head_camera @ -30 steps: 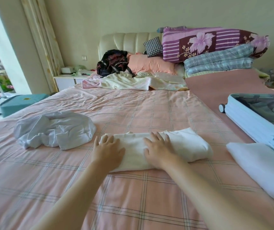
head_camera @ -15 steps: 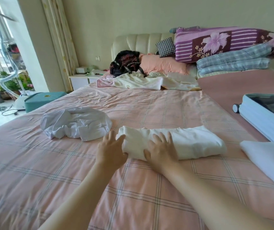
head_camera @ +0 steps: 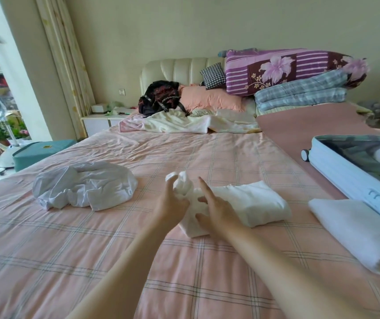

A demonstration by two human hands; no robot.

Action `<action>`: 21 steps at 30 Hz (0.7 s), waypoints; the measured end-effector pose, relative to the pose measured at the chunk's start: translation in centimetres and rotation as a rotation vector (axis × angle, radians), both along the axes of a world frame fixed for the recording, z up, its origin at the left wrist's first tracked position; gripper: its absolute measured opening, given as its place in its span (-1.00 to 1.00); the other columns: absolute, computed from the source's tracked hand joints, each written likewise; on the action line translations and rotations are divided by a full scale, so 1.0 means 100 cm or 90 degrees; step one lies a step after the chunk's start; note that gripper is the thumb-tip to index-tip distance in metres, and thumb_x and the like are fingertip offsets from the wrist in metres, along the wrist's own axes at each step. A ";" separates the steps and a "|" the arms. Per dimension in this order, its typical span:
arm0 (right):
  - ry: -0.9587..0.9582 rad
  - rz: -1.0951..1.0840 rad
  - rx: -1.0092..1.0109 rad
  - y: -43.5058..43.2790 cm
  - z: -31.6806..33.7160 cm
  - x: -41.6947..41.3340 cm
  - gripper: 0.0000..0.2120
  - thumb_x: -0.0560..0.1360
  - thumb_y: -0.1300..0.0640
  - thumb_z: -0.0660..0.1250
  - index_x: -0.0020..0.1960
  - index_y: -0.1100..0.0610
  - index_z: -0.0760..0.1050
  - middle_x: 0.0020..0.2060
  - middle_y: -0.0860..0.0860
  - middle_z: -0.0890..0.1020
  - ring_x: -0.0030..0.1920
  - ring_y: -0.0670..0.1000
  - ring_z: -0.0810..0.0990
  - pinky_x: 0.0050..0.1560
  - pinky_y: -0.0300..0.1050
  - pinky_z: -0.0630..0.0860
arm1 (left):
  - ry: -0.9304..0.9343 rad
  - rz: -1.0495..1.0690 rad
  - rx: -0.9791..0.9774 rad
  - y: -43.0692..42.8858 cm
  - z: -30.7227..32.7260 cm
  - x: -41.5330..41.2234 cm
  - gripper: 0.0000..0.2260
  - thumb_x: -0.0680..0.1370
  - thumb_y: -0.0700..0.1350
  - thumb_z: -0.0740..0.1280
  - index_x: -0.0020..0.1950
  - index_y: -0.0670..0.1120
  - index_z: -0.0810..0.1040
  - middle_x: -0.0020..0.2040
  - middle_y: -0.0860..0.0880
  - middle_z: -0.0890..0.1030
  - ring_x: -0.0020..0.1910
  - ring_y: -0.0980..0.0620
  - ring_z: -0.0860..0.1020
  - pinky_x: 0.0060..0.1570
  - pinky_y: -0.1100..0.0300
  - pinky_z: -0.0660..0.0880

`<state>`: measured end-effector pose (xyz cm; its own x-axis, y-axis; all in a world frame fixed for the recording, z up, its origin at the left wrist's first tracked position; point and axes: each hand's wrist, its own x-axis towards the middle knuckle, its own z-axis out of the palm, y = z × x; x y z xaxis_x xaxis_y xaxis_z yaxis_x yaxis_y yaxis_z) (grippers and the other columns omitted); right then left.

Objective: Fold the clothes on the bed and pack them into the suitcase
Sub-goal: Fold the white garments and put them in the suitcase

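Observation:
A folded white garment (head_camera: 248, 203) lies on the pink checked bed (head_camera: 138, 249) in front of me. My left hand (head_camera: 171, 201) grips its left end and lifts that end off the sheet in a bunch. Beside it, my right hand (head_camera: 216, 207) rests on the garment's middle with fingers spread. A crumpled white garment (head_camera: 85, 186) lies to the left. Another folded white piece (head_camera: 356, 231) sits at the right, against the open light-blue suitcase (head_camera: 345, 173).
Pillows, folded quilts (head_camera: 299, 74), a black bag (head_camera: 161, 97) and loose cream bedding (head_camera: 189, 122) crowd the head of the bed. A teal box (head_camera: 41, 150) and a nightstand (head_camera: 101, 120) stand to the left, by the curtain and window.
My left hand has gone from lying flat at the garment's left end to gripping and raising that end. The right hand stays on the garment. The view has turned slightly left.

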<state>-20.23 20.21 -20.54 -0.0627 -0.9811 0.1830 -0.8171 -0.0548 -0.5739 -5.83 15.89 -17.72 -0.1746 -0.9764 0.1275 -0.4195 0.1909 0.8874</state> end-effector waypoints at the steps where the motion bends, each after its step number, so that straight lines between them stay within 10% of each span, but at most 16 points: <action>1: -0.110 -0.007 -0.018 0.002 0.003 -0.001 -0.20 0.54 0.12 0.25 0.61 -0.27 -0.10 0.25 -0.06 0.60 0.21 -0.01 0.58 0.31 -0.08 0.42 | 0.035 -0.039 -0.008 0.004 0.001 -0.007 -0.36 0.53 -0.23 0.36 0.54 0.05 0.20 0.15 -0.03 0.54 0.00 0.04 0.54 -0.02 0.24 0.47; 4: -0.353 -0.132 -0.101 0.005 0.011 -0.012 -0.31 0.42 0.03 0.09 0.55 -0.24 0.19 0.07 -0.09 0.67 0.07 -0.01 0.64 0.25 0.03 0.50 | 0.200 -0.172 0.073 0.008 -0.004 -0.024 -0.41 0.59 -0.07 0.33 0.56 0.16 0.16 0.33 0.14 0.45 0.25 0.15 0.48 0.19 0.36 0.40; 7: -0.279 -0.218 -0.018 0.007 0.020 -0.025 -0.38 0.51 -0.24 0.07 0.56 -0.14 0.20 0.30 0.00 0.58 0.28 0.10 0.54 0.31 0.04 0.39 | 0.161 -0.225 0.174 0.000 -0.013 -0.033 -0.35 0.49 0.20 0.33 0.55 0.29 0.16 0.49 0.13 0.33 0.42 0.15 0.36 0.49 0.13 0.20; 11: -0.150 -0.213 0.083 0.002 0.017 -0.027 -0.51 0.58 -0.07 0.13 0.51 -0.07 0.29 0.41 0.01 0.49 0.37 0.14 0.46 0.25 -0.03 0.33 | 0.180 -0.101 0.086 -0.003 -0.011 -0.049 -0.63 0.61 -0.35 0.09 0.33 -0.11 0.51 0.13 -0.08 0.65 0.07 0.06 0.56 0.14 0.20 0.45; 15: -0.189 -0.089 0.030 0.000 0.011 -0.036 -0.47 0.62 0.06 0.17 0.57 -0.15 0.20 0.44 0.02 0.46 0.38 0.07 0.45 0.34 -0.09 0.35 | -0.035 -0.002 -0.182 -0.010 0.000 -0.050 -0.60 0.57 -0.36 0.07 0.25 -0.08 0.57 0.08 0.08 0.57 0.08 0.12 0.51 0.03 0.29 0.37; 21: 0.340 -0.172 -0.005 -0.004 -0.007 -0.048 -0.32 0.55 -0.26 -0.19 0.61 -0.03 0.11 0.52 0.09 0.29 0.49 0.15 0.25 0.41 0.14 0.18 | -0.409 -0.214 -0.194 -0.040 -0.020 -0.066 -0.53 0.68 -0.02 0.07 0.61 0.09 0.12 0.62 0.05 0.07 0.60 0.01 0.01 0.54 -0.05 -0.01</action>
<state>-25.00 19.76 -21.26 -0.2069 -0.9418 0.2648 -0.9781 0.1923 -0.0801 -12.39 11.92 -19.68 -0.5850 -0.7962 0.1545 -0.7092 0.5946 0.3788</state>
